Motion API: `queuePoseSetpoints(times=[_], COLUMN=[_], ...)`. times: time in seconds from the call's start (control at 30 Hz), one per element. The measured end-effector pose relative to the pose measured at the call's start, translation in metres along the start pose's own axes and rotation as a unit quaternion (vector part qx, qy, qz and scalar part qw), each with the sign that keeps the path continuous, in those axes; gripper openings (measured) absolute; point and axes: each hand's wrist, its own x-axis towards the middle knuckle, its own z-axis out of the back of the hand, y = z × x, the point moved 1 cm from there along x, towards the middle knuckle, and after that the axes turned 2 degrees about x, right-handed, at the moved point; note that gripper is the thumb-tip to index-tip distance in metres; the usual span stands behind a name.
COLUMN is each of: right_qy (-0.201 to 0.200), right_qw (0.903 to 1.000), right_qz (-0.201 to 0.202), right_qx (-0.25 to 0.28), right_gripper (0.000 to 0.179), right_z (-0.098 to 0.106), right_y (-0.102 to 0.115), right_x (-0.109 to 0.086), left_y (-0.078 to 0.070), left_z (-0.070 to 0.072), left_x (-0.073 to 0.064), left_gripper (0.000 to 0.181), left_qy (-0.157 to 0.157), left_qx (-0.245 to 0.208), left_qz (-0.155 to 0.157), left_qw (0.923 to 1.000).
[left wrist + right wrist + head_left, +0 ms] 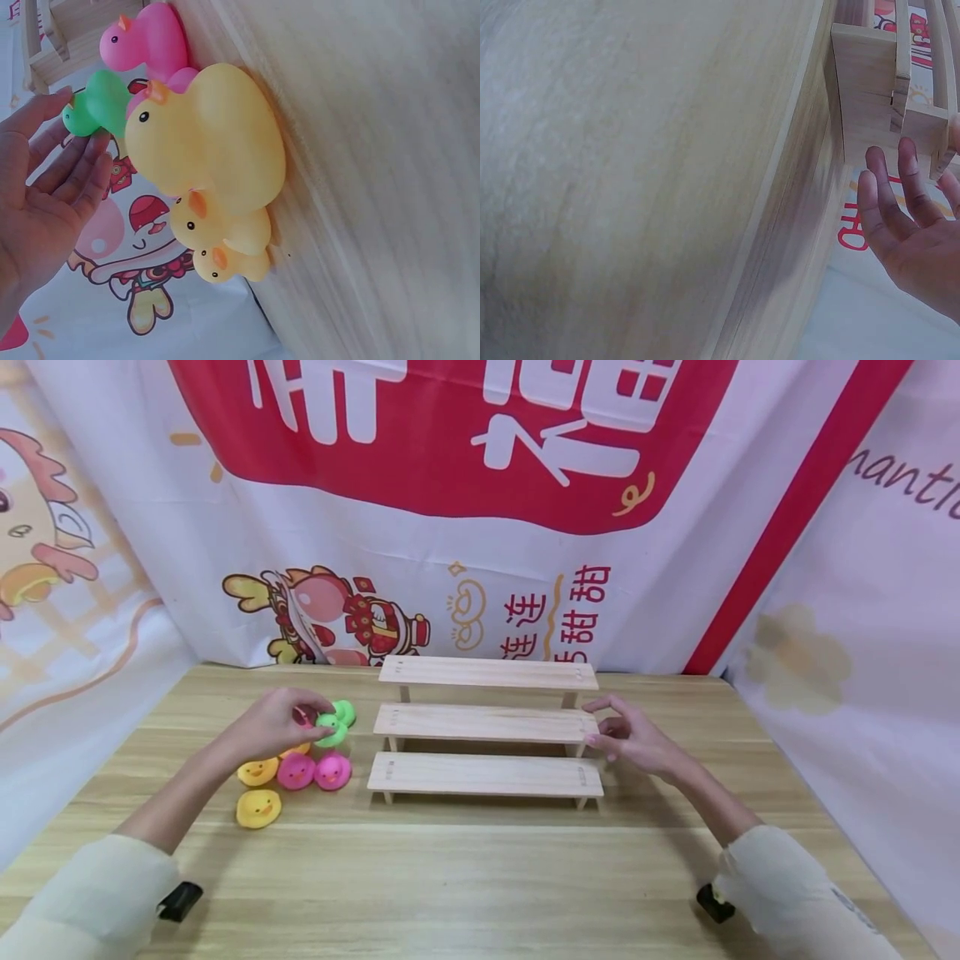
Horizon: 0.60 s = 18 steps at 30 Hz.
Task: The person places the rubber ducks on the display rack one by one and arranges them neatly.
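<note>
My left hand (277,722) pinches a green toy duck (105,103) between thumb and fingertips, lifted over a cluster of ducks. A second green duck (345,712) sits just behind it. Around the hand are pink ducks (333,772) and yellow ducks (258,808); one pink duck is mostly hidden by the fingers. A wooden three-tier display stand (483,723) is to the right of them, its boards bare. At its right end my right hand (636,739) holds the middle board, thumb at the front edge and index finger at the back.
The stand and ducks are on a wood-grain table (450,885). A printed cloth (450,543) with red and white lettering hangs right behind the stand. More printed cloth closes off the left and right sides.
</note>
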Motion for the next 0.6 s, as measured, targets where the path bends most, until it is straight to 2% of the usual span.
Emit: queuePoseSetpoints(times=[0.27, 0.43, 0.6], right_qy=[0.002, 0.001, 0.003], right_qw=[1.0, 1.0, 1.0], right_qz=[-0.007, -0.005, -0.002], right_qx=[-0.001, 0.005, 0.004], right_gripper=[0.048, 0.048, 0.048], right_z=[0.0, 0.0, 0.0], right_y=[0.001, 0.0, 0.0], right_x=[0.0, 0.0, 0.0], left_y=[-0.008, -0.013, -0.017], left_z=[0.004, 0.006, 0.01], left_x=[0.002, 0.006, 0.009], left_gripper=[0.03, 0.027, 0.025], left_qy=[-0.014, -0.04, -0.065], left_qx=[-0.001, -0.005, -0.018], left_qz=[-0.015, -0.043, -0.055], left_qw=[0.9998, 0.9982, 0.9962])
